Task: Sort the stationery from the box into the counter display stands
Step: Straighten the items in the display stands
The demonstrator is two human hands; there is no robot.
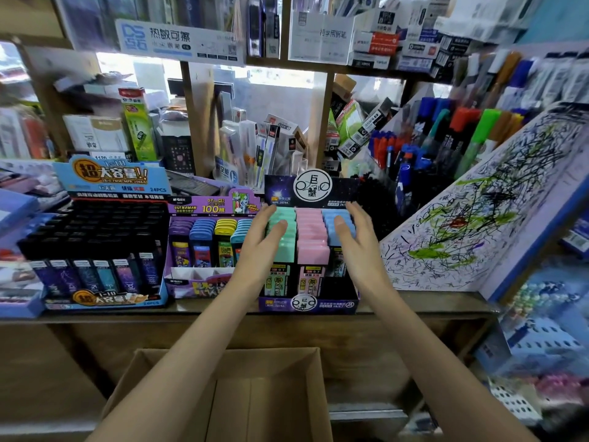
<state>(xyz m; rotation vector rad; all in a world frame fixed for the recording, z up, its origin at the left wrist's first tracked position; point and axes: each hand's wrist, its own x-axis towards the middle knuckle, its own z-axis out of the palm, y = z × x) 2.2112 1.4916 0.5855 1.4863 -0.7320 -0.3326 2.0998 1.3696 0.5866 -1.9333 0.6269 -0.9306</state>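
- Head view: a stationery shop with packed shelves behind a wooden counter [414, 304], where the display stands sit in a row.
- A cardboard box [271, 403] sits open below the counter; the part in view shows only cardboard.
- The starry display stand [309, 303] holds mint, pink and blue lead cases [312, 237] in rows.
- The left hand [264, 237] and the right hand [357, 237] are spread over the case tops with fingers straight, grasping nothing. Contact is likely but unconfirmed.
- Risk: the stand sits at the counter's front edge, so uneven downward pressure could tip it towards the box.
- Risk: a sideways shove could knock it against the purple stand [204, 282] and spill rows.
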